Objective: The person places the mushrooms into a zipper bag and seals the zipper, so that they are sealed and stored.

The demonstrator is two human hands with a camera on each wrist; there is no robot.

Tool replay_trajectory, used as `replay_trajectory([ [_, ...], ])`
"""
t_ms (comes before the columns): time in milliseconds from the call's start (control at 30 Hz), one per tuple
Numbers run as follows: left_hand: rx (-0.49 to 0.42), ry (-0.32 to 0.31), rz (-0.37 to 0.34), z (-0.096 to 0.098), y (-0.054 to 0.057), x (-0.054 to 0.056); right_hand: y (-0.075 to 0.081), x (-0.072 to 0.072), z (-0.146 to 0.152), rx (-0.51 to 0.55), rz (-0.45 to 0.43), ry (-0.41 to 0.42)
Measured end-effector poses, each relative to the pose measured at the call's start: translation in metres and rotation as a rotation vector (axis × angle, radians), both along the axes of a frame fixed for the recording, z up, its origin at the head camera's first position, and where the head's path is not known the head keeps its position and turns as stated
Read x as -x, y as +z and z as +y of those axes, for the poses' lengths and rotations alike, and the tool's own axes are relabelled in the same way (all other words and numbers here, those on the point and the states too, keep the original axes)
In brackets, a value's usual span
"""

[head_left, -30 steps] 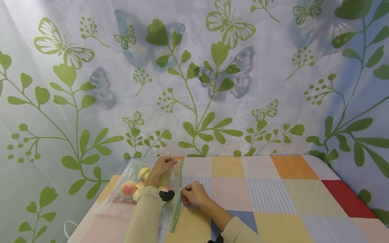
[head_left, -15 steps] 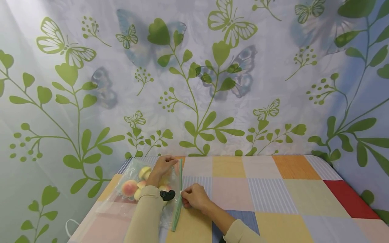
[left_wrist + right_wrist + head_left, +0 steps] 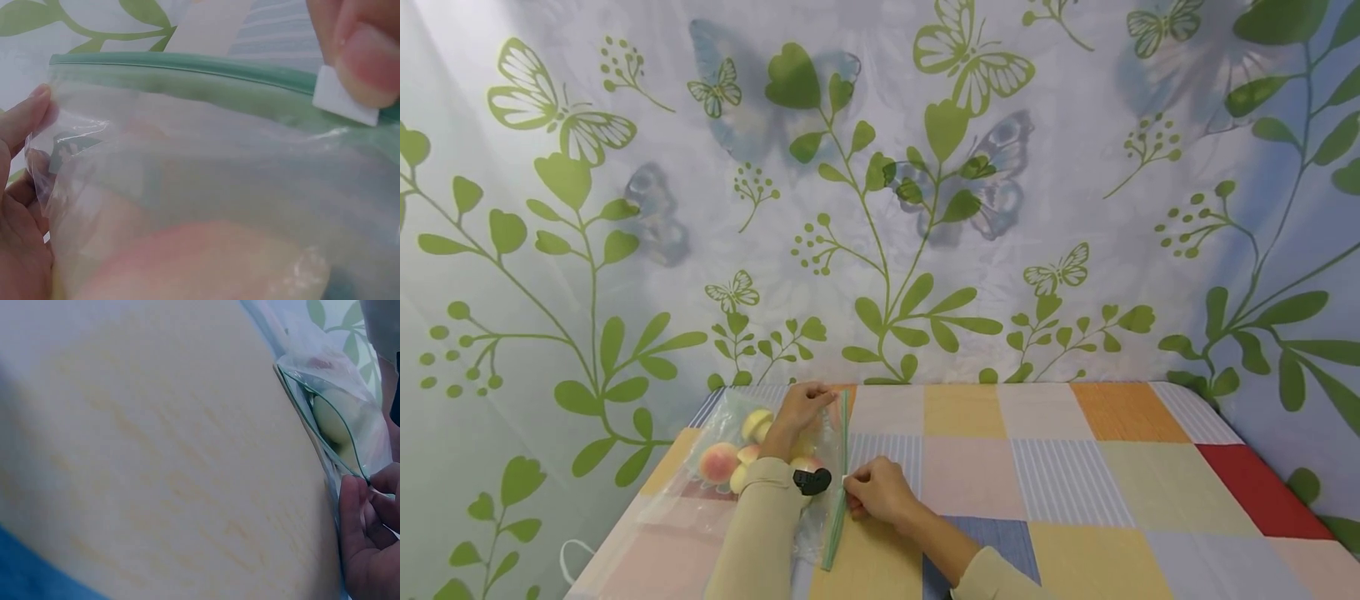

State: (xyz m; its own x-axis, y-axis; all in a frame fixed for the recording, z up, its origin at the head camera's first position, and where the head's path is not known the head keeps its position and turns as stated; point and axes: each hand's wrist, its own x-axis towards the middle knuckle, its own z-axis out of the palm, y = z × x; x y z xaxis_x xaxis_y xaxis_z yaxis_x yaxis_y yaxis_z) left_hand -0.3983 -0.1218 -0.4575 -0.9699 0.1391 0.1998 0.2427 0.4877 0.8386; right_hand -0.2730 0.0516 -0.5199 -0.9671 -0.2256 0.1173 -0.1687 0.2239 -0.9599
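A clear zip bag with a green zip strip lies on the left of the table. Through its film show a peach, a yellowish mushroom-shaped piece and other pale pieces. My left hand pinches the bag's far top corner beside the strip's end. Partway along the strip, my right hand pinches the white slider between thumb and finger. Beyond the slider the strip is pressed together; on the near side the right wrist view shows the mouth gaping, with a yellow-green piece inside.
A patchwork cloth in coloured squares covers the table. Behind it hangs a curtain printed with leaves and butterflies. A white loop of cord sticks out at the table's left edge.
My right hand has slid the white slider a short way along the strip, toward the near end. My left hand keeps its hold on the far corner.
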Motion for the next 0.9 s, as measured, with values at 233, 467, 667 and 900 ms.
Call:
replay_trajectory([
  [233, -0.009, -0.002, -0.002, 0.001, 0.001, 0.001, 0.001, -0.003, -0.001, -0.011, -0.004, 0.004],
  [467, -0.014, 0.008, -0.013, -0.001, 0.004, 0.001, 0.004, -0.008, -0.004, 0.013, -0.015, -0.003],
  [667, -0.008, 0.019, 0.015, -0.002, 0.002, 0.004, 0.004, -0.011, -0.006, 0.022, -0.024, -0.009],
  [900, -0.035, 0.012, 0.011, -0.001, -0.003, 0.004, 0.001, -0.018, -0.006, 0.036, -0.057, -0.02],
])
